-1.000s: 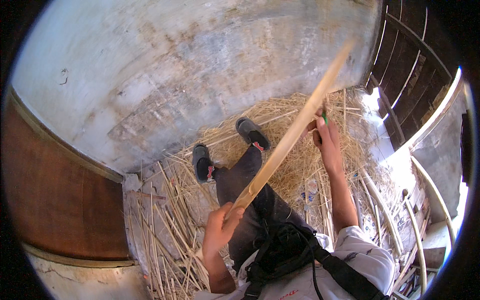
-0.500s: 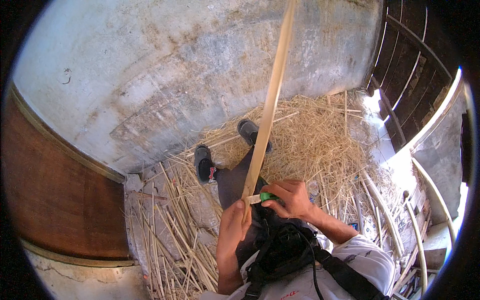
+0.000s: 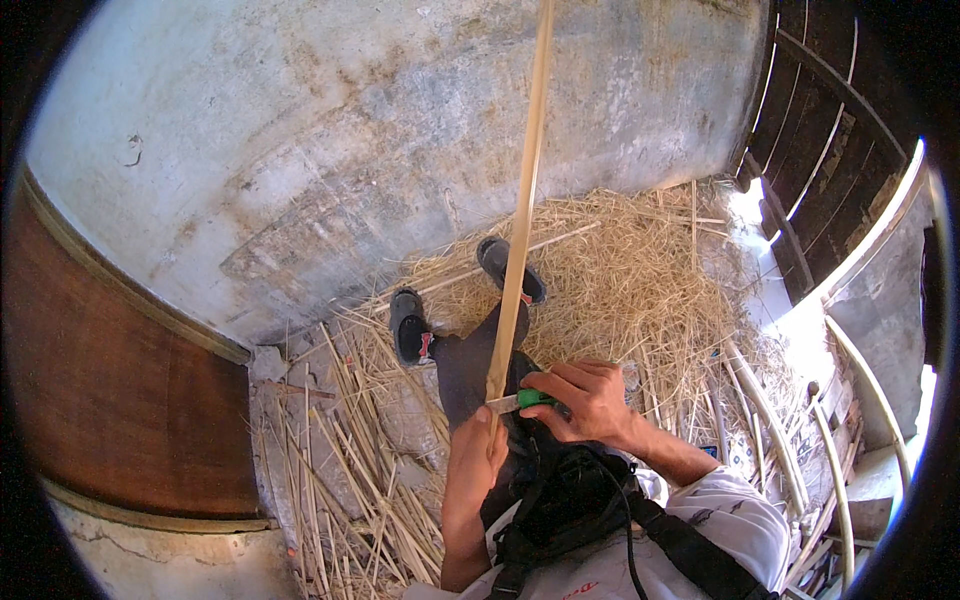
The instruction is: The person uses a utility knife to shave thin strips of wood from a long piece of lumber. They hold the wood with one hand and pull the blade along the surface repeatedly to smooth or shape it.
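Observation:
A long pale bamboo strip rises from my lap past the top edge of the view. Its lower end is gripped in my left hand, the thumb lying near the top of the grip. My right hand is closed round the green handle of a knife. The short blade lies across the strip just above my left thumb and touches it. Part of the handle is hidden under my right fingers.
Straw-like shavings cover the floor ahead, by my dark shoes. Several thin strips lie at the left. A weathered wall stands in front, a brown wooden panel at the left. Longer poles lie at the right.
The strip's upper part has swung left and now stands more upright. My left hand has moved slightly right and down; the knife stays across the strip.

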A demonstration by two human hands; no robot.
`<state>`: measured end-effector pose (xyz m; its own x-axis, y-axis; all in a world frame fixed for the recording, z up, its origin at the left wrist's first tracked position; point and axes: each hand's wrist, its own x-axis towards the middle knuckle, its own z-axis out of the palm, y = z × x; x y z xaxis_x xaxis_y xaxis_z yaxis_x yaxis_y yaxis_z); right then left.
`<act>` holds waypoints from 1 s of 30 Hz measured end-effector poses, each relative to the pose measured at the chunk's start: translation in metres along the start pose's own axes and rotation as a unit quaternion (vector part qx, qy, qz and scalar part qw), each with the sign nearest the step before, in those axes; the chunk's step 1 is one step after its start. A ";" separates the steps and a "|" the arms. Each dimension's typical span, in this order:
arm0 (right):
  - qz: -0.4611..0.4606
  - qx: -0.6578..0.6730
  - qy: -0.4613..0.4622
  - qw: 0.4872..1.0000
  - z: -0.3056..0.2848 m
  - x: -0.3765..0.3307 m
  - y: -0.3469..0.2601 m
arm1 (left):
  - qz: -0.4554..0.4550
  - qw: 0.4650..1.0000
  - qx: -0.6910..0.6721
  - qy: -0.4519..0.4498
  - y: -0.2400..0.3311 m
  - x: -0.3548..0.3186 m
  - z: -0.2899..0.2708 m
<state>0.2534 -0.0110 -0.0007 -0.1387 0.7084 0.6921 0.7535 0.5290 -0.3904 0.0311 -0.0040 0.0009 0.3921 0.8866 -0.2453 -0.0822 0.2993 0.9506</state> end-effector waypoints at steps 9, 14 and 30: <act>0.012 -0.028 0.030 0.999 0.006 0.004 0.002 | -0.012 0.999 0.007 0.044 0.004 0.000 0.003; 0.011 -0.037 0.033 0.999 0.001 0.009 -0.001 | -0.034 0.999 -0.022 0.010 0.008 0.000 -0.002; 0.128 -0.076 0.086 0.985 0.013 -0.004 0.033 | 0.185 0.966 0.142 0.115 -0.027 0.013 0.000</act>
<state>0.2702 0.0104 -0.0242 0.1682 0.7134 0.6803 0.8387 0.2590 -0.4790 0.0384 -0.0005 -0.0279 0.1667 0.9791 0.1165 0.0899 -0.1327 0.9871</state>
